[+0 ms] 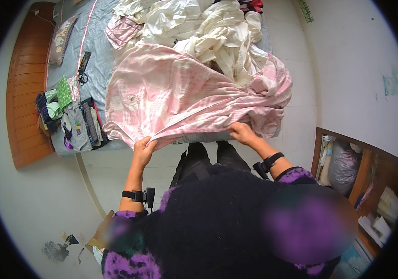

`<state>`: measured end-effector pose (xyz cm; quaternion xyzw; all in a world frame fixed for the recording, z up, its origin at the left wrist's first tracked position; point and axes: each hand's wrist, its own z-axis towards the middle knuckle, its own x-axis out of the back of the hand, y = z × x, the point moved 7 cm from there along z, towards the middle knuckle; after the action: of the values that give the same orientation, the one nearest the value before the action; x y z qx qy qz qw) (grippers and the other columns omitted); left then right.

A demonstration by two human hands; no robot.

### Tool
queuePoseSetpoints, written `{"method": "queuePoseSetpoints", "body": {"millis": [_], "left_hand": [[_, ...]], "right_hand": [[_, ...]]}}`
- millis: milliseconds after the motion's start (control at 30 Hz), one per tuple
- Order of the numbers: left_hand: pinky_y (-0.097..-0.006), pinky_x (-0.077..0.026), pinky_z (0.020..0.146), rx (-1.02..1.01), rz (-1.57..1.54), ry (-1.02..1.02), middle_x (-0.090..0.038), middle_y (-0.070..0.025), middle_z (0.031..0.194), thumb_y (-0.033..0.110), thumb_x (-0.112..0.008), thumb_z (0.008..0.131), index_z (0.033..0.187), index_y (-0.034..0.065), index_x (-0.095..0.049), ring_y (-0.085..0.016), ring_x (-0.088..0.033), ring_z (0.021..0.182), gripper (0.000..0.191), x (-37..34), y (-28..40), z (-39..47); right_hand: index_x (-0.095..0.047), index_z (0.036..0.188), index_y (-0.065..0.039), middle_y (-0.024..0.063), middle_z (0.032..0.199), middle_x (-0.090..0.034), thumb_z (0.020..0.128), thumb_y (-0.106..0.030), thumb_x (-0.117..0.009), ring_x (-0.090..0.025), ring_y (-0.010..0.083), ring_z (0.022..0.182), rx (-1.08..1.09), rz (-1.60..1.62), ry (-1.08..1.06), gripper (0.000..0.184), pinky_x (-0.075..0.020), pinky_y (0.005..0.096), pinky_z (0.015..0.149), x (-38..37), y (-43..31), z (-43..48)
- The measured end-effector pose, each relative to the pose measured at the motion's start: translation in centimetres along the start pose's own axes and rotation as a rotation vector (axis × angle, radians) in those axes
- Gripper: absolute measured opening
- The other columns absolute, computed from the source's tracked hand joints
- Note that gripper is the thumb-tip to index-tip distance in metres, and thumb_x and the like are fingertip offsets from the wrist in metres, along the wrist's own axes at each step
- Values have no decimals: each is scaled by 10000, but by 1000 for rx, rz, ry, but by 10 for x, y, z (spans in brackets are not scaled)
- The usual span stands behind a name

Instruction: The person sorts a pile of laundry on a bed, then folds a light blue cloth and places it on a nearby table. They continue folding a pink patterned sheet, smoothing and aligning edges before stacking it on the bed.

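Note:
A pink and white checked cloth (171,83), the size of a sheet or cover, lies spread and wrinkled over the near side of the bed. My left hand (144,151) pinches its near edge, thumb on top. Farther right, my right hand (242,133) grips the same edge with curled fingers. Folds run between the two hands, and the cloth's right end is bunched up. Just behind it rises a heap of white and cream fabric (219,38), partly covered by the pink cloth.
On the bed's left part are folded clothes (80,125), a remote control (84,62) with a cord below it, and a grey pillow (62,40). A wooden headboard (28,90) borders the bed. To the right stands a wooden cabinet (361,171) holding a stuffed plastic bag (343,165).

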<state>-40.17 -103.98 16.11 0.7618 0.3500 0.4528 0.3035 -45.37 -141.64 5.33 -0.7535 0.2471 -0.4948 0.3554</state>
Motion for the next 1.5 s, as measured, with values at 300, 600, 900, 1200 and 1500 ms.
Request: {"method": "queuePoseSetpoints", "body": {"millis": [300,600,900,1200,1500], "left_hand": [[-268,-355,481,-213,-16,-159,-413,4,520,200,-630,835,702,-33,-579,-60,-419,534,272,19,53,34],[-210,-357,525,-98,20,-73,-528,78,655,185,-623,865,807,-3,-653,-23,-432,598,199,51,-3,86],[-279,-423,553,-22,-17,-28,-620,-33,616,217,-653,810,834,-12,-683,-92,-541,589,233,58,-31,90],[-298,-405,521,-106,153,-18,-556,-67,570,262,-656,811,815,-12,-670,-83,-472,571,274,59,24,68],[-318,-443,555,-166,145,-10,-597,-132,616,258,-662,804,838,-2,-672,-130,-539,570,262,67,44,62]], "right_hand": [[-541,991,-51,156,886,-570,670,-65,-646,-573,352,857,61,-199,312,338,-480,408,739,-23,-84,81],[-634,878,-31,-35,784,-598,730,-42,-632,-526,54,720,-340,483,-170,148,-437,237,629,20,-15,97],[-619,967,-22,55,752,-624,643,-30,-602,-591,153,703,-283,78,-280,325,-484,300,636,45,-16,67],[-583,1042,15,129,840,-650,871,-96,-540,-643,193,699,-487,587,-356,208,-542,344,650,-53,-19,64],[-602,1030,-37,134,1052,-607,900,-162,-503,-573,296,948,-1005,1959,734,206,-484,446,862,-97,100,57]]}}
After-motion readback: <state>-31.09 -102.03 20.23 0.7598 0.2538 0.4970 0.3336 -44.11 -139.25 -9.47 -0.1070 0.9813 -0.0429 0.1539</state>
